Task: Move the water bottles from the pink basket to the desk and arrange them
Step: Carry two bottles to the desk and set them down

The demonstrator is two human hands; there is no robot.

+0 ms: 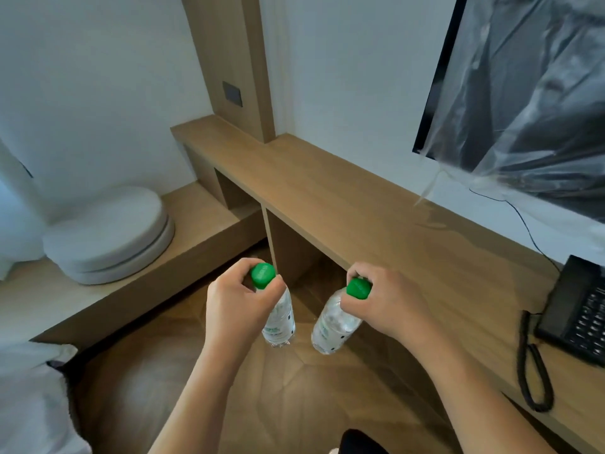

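Two clear water bottles with green caps hang over the wooden floor, just in front of the desk's edge. My left hand grips the left bottle by its neck, under the cap. The right bottle is held the same way by my right hand, its cap level with the desk edge. The long wooden desk runs from the back left to the right. The pink basket is not in view.
A black telephone with a coiled cord sits on the desk at the right. A plastic-covered screen hangs on the wall above. A round white cushion lies on a low bench at the left. White bedding fills the lower left corner.
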